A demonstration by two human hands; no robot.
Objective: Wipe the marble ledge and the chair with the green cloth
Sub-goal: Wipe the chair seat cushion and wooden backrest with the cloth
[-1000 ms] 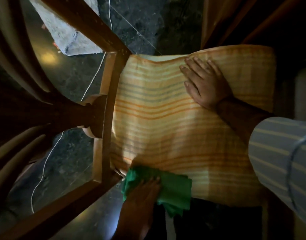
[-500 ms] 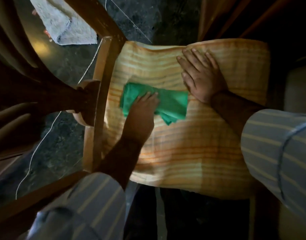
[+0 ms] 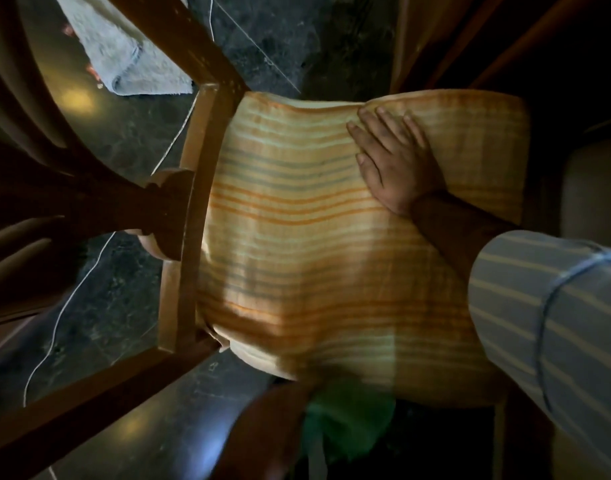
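Observation:
The wooden chair point(image 3: 189, 216) fills the view from above, its seat covered by an orange and cream striped cushion point(image 3: 314, 258). My right hand point(image 3: 394, 164) lies flat with fingers spread on the far right part of the cushion. The green cloth point(image 3: 345, 420) is a motion-blurred patch at the cushion's near edge. My left hand point(image 3: 279, 410) is a dark blur beside and on the cloth, pressing it. Its fingers are hidden by blur.
Dark marble floor point(image 3: 117, 133) lies under the chair, with a thin white cord point(image 3: 72, 299) running across it. A grey rug point(image 3: 124, 57) lies at top left. The chair's curved back slats are at left; dark wooden furniture stands at top right.
My left hand swept the green cloth from the cushion's near edge up to its middle, then back down to the near edge. The right hand stayed flat in place.

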